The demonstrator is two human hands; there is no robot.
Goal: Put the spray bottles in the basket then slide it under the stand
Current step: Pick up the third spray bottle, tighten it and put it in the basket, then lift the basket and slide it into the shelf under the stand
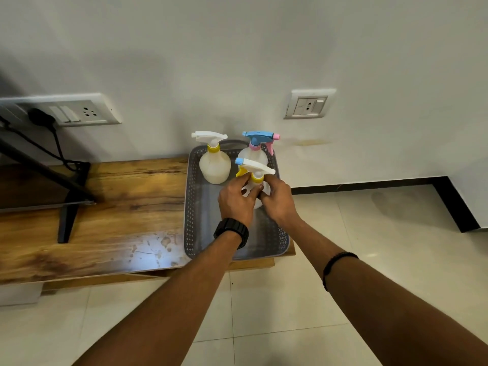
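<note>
A grey perforated basket [194,228] rests on the right end of a low wooden stand [118,220]. Two spray bottles stand at its far end: one with a white trigger and yellow collar [214,165], one with a blue and pink trigger [254,151]. A third spray bottle [255,170], white trigger with a blue nozzle tip and yellow collar, is upright inside the basket in front of them. My left hand [235,199] and my right hand [277,199] both wrap around its body, hiding most of it.
A black TV leg [68,217] stands on the stand at left, with a cable running to a wall socket [79,112]. A second socket [307,104] is on the wall at right. Tiled floor [343,233] lies to the right and in front.
</note>
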